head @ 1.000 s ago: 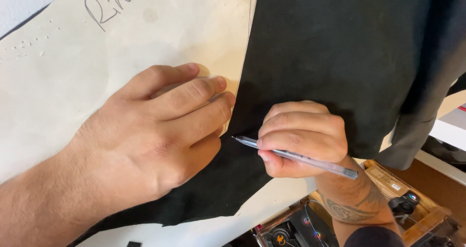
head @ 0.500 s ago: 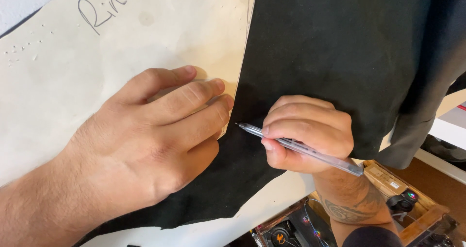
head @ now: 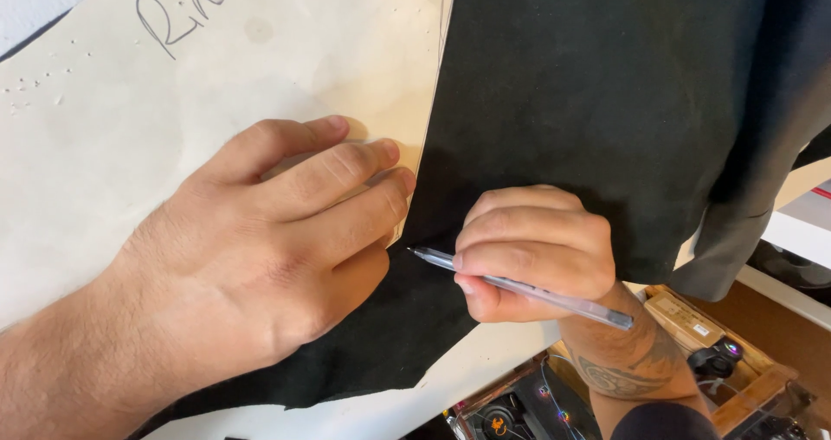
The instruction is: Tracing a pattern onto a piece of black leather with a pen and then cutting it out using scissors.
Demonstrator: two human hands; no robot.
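Note:
My left hand (head: 277,250) lies flat, fingers together, pressing a cream paper pattern (head: 260,68) onto a black suede-like sheet (head: 589,85). The fingertips reach the pattern's right edge. My right hand (head: 532,250) is closed around a clear-barrelled pen (head: 528,289), whose tip points left and touches the black sheet right beside the pattern's edge, just below my left fingertips. The pattern bears a handwritten word near its top and several small punched dots at the left.
The white tabletop (head: 485,362) shows below the black sheet. Past the table's edge at the lower right sit a clear plastic box (head: 511,410) of small items and a wooden tray (head: 736,379). A white ledge (head: 796,250) runs at the right.
My right hand and the pen have moved slightly down along the pattern's edge. My left hand stays pressed on the paper.

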